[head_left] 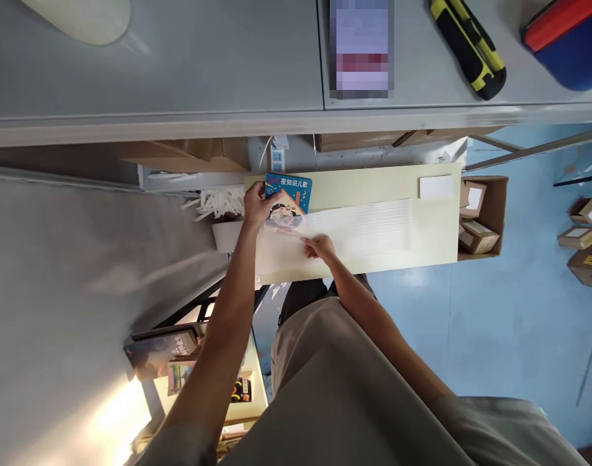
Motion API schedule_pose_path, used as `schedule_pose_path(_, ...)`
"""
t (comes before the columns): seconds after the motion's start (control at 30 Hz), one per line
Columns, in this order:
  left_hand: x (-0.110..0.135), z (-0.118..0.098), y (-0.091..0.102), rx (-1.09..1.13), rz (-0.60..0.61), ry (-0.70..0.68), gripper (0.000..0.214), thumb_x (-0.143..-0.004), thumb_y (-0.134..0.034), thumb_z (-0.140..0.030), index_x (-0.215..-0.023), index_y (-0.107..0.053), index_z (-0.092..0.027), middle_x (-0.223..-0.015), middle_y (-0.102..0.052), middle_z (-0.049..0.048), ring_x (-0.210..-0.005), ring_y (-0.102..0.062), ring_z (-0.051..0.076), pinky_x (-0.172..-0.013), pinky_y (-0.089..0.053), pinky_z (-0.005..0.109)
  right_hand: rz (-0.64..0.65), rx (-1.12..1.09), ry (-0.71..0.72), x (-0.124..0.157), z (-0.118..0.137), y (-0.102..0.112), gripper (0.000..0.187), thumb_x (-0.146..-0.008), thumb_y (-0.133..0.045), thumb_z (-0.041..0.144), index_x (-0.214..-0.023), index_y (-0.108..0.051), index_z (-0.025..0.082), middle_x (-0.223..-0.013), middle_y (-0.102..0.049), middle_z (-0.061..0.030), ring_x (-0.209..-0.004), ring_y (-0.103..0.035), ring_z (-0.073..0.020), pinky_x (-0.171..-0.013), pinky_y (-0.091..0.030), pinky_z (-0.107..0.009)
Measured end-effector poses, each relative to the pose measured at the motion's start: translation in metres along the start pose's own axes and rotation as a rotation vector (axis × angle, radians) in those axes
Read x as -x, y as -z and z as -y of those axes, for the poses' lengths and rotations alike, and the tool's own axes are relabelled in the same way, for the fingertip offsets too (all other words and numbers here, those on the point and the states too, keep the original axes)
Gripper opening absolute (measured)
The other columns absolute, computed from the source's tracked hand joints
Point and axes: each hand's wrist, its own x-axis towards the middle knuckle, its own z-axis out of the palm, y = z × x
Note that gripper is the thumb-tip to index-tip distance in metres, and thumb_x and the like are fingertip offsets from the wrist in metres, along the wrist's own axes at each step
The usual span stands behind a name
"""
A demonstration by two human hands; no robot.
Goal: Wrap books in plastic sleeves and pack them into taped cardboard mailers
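Observation:
A blue children's book [301,189] with Chinese lettering and a cartoon picture lies at the left end of a long pale board. My left hand [257,204] grips the book's left side, thumb over the cover. A translucent, ribbed sheet of bubble wrap [368,226] stretches along the board to the right of the book, and its left part covers the cover's lower portion. With fingers closed, my right hand [319,247] pinches the wrap's near edge, just below and right of the book. Its fingertips are partly hidden.
The pale board [438,239] carries a white card [436,187] at its right. Beyond it, a grey tabletop [203,65] holds a phone [361,48] and a utility knife [469,48]. An open carton [502,217] with small boxes stands right; paper strips [220,202] lie left.

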Motion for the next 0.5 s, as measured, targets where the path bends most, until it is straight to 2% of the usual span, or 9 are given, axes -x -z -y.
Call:
schedule_pose_path(0.13,0.019,-0.044,-0.007,-0.007,-0.136,-0.172,0.055,-0.08,-0.099,-0.043,-0.12,-0.07,-0.019,-0.112,-0.075,0.0053,-0.12,-0.075,0.028,-0.109,-0.06,0.04,0.117,0.005,0.031,0.004,0.006,0.005,0.053,-0.103,-0.085,0.054,-0.066,-0.068,0.02,-0.055,-0.072,-0.001,-0.055,-0.071,-0.0129,-0.06,-0.057,-0.022)
schedule_pose_path(0.23,0.048,-0.09,-0.015,-0.156,-0.221,-0.284,0.056,-0.086,-0.095,-0.051,-0.125,-0.069,-0.02,-0.114,-0.074,0.0022,-0.128,-0.074,0.03,-0.114,-0.058,0.044,0.229,-0.014,0.068,0.007,0.01,0.015,0.05,-0.103,-0.083,0.059,-0.075,-0.072,0.02,-0.062,-0.077,-0.001,-0.067,-0.076,-0.0139,-0.069,-0.06,-0.023)
schedule_pose_path(0.3,0.073,-0.118,-0.022,-0.244,-0.262,-0.332,0.055,-0.09,-0.092,-0.053,-0.126,-0.07,-0.019,-0.116,-0.074,0.0014,-0.126,-0.074,0.029,-0.115,-0.058,0.045,0.311,-0.031,0.083,0.008,0.01,0.029,0.046,-0.103,-0.083,0.06,-0.081,-0.074,0.02,-0.072,-0.082,-0.0026,-0.074,-0.078,-0.0139,-0.075,-0.062,-0.023)
schedule_pose_path(0.4,0.107,-0.138,-0.043,-0.199,-0.279,-0.347,0.058,-0.09,-0.091,-0.057,-0.128,-0.07,-0.019,-0.118,-0.075,0.0021,-0.121,-0.076,0.027,-0.112,-0.059,0.043,0.393,-0.086,0.129,0.01,0.002,0.076,0.038,-0.105,-0.082,0.056,-0.091,-0.078,0.021,-0.092,-0.087,-0.0049,-0.085,-0.081,-0.014,-0.084,-0.064,-0.024)
schedule_pose_path(0.5,0.137,-0.123,-0.087,-0.029,-0.214,-0.247,0.06,-0.09,-0.09,-0.065,-0.126,-0.071,-0.022,-0.118,-0.077,0.003,-0.121,-0.077,0.026,-0.109,-0.062,0.042,0.386,-0.205,0.237,0.02,-0.017,0.151,0.04,-0.108,-0.073,0.064,-0.103,-0.08,0.024,-0.108,-0.088,-0.006,-0.103,-0.084,-0.0191,-0.094,-0.066,-0.029)
